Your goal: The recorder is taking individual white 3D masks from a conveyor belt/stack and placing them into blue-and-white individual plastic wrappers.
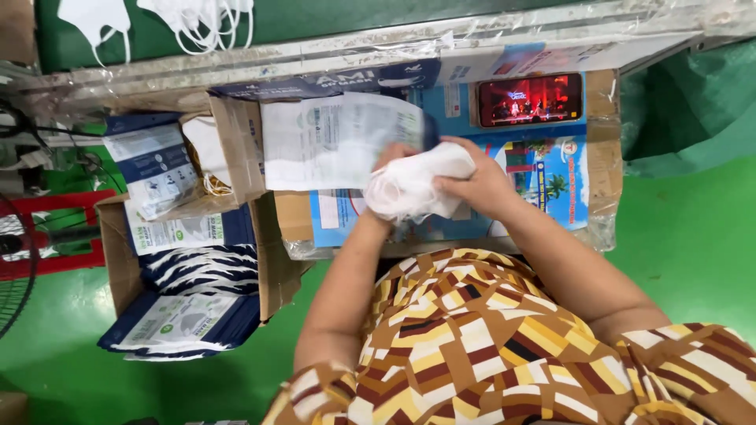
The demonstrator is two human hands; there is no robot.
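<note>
Both my hands hold a stack of white face masks (409,185) over a cardboard-topped work surface (602,157). My right hand (480,185) grips the stack from the right side. My left hand (390,161) is mostly hidden behind the masks and also touches a flat white and blue printed pouch (339,138) that lies blurred just left of the stack. My arms reach forward from a brown, yellow and white patterned top.
A phone (530,99) with a lit red screen lies at the far right of the surface. A cardboard box (118,260) of blue and white pouches stands at left. Loose white masks (197,20) lie on a green belt beyond. A red stool (67,232) stands far left on green floor.
</note>
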